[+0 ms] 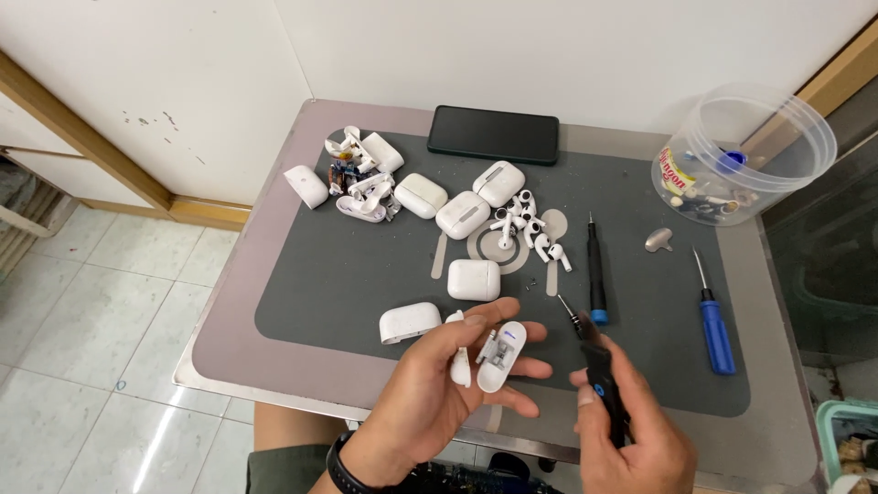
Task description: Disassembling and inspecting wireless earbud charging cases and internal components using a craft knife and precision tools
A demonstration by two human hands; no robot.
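My left hand (439, 389) holds an opened white earbud case (501, 355), its inner side up, over the near edge of the table. A white shell piece (460, 364) rests against my thumb in the same hand. My right hand (631, 430) grips a black precision screwdriver (590, 352), its tip pointing up and left, just right of the case and not touching it. A white case half (410, 322) lies on the dark grey mat (347, 274) right beside my left fingers.
Several white earbud cases (474, 279), loose earbuds (530, 229) and broken parts (361, 178) lie mid-mat. A black phone (494, 134) sits at the back. A second black screwdriver (595, 274), a blue-handled one (715, 329), a metal piece (658, 240) and a clear tub (741, 160) are to the right.
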